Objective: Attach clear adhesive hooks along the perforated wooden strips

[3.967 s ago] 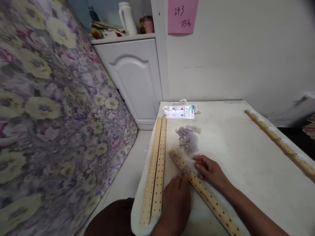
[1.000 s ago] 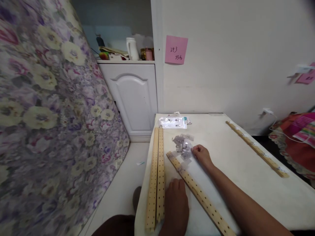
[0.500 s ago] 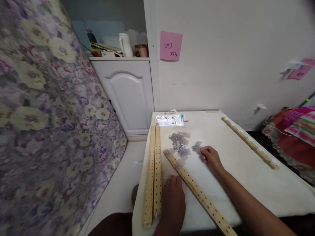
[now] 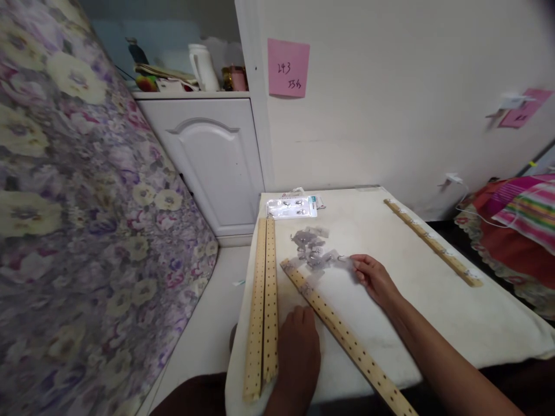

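Note:
My right hand [image 4: 373,278] has its thumb and fingertips pinched at the edge of a clear adhesive hook [image 4: 342,258], a small transparent piece with a shiny metal part. Just left of it lies a pile of similar clear hooks [image 4: 309,245]. My left hand [image 4: 299,344] rests on the table with its fingers curled, between a pair of perforated wooden strips [image 4: 264,300] and a slanting perforated wooden strip [image 4: 347,335]. Whether anything is under those fingers is hidden. Clear pieces sit on the far end of the slanting strip.
On the white-covered table [image 4: 355,219], a clear blister pack [image 4: 291,207] lies near the wall. Another wooden strip [image 4: 431,241] with several clear hooks runs along the right. A flowered curtain [image 4: 99,231] hangs at left, beside a white cabinet [image 4: 208,162].
The view has shifted slightly. My right hand has turned a little, and the clear hook at its fingertips now shows its metal part. My left hand stays beside the strips.

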{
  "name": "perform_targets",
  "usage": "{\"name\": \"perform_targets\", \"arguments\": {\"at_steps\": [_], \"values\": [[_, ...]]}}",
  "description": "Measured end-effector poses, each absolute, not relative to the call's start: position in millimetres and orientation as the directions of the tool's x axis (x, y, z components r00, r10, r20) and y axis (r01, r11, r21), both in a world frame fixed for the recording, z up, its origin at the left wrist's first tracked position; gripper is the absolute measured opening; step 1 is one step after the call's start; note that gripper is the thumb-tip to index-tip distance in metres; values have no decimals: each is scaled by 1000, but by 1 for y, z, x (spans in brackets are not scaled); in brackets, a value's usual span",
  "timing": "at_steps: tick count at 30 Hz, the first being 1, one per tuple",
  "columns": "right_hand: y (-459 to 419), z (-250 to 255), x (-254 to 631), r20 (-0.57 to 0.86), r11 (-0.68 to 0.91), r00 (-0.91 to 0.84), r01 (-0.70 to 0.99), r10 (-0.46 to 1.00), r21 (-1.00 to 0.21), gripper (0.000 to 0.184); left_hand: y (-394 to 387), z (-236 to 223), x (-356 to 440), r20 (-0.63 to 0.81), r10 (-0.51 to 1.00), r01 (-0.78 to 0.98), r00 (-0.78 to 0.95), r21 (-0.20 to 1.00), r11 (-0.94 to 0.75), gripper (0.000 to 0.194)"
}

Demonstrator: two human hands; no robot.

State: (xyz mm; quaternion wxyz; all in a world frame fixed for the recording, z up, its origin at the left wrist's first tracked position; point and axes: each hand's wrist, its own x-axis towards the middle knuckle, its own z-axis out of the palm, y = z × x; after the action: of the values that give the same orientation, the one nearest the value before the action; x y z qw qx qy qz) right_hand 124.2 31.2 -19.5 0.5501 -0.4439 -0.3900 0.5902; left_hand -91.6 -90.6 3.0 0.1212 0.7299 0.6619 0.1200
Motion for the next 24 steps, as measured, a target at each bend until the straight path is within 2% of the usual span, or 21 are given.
{"name": "perform_targets", "arguments": {"at_steps": [5, 12, 19, 24], "values": [[17, -22, 118, -50, -73, -101, -244, 994, -967, 32, -95, 2, -93, 57, 992, 932, 109, 341, -122, 34], [-10, -21, 106, -70, -145, -414, -151, 907, -978, 27, -108, -6, -97, 152, 974, 895, 170, 390, -217, 41], [-17, -19, 101, -112, -175, -482, -87, 869, -981, 26, -115, -26, -92, 312, 924, 889, 221, 324, -322, 48], [-19, -18, 99, -145, -175, -498, -14, 855, -985, 24, -114, -25, -90, 285, 932, 890, 225, 330, -316, 52]]}}
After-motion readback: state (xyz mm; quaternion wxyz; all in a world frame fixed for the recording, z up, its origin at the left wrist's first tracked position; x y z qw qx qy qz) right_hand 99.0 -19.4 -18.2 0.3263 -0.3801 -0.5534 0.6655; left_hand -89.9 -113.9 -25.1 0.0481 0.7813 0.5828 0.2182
